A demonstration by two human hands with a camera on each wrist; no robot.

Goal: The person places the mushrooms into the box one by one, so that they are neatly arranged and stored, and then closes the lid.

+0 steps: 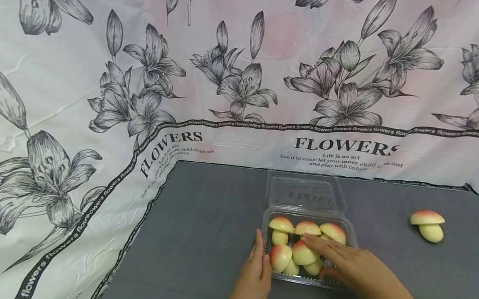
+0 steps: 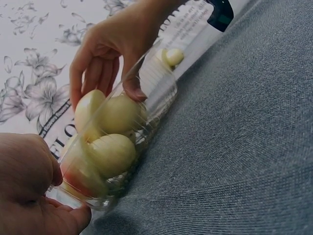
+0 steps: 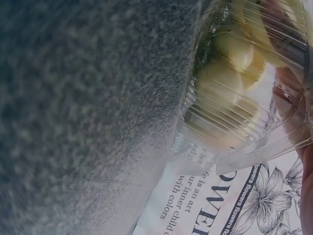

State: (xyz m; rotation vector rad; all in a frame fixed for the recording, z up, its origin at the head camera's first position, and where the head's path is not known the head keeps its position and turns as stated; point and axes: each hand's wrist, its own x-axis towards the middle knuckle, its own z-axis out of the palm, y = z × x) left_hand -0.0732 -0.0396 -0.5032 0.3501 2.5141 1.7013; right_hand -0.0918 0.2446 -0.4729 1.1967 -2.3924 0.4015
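The left hand (image 1: pixel 250 277) grips the left edge of a clear plastic clamshell box (image 1: pixel 352 236), its thumb and fingers against the wall, while the right hand (image 1: pixel 353 263) reaches over the box's near right corner and holds a model mushroom (image 1: pixel 303 254) between fingers and thumb. That mushroom lies inside the box, in the row nearer the hands, with its red-tinged cap under the right fingertips and its pale yellow stem towards the person. Just to its left, beside the left thumb, a second mushroom (image 1: pixel 280 258) lies tilted in the same row. Beyond the fingertips a farther row of three mushrooms (image 1: pixel 307 228) runs across the box, the left one cap-up and the right one partly covered by the right hand. The box's lid (image 1: pixel 304 193) lies folded back, away from both hands. To the right of the right hand, well apart from the box, a loose mushroom (image 1: pixel 428 225) lies on the grey counter (image 1: pixel 202 223). Past everything, facing the hands, hangs a white sheet (image 1: pixel 243 149) printed with lilies and the word "FLOWERS".
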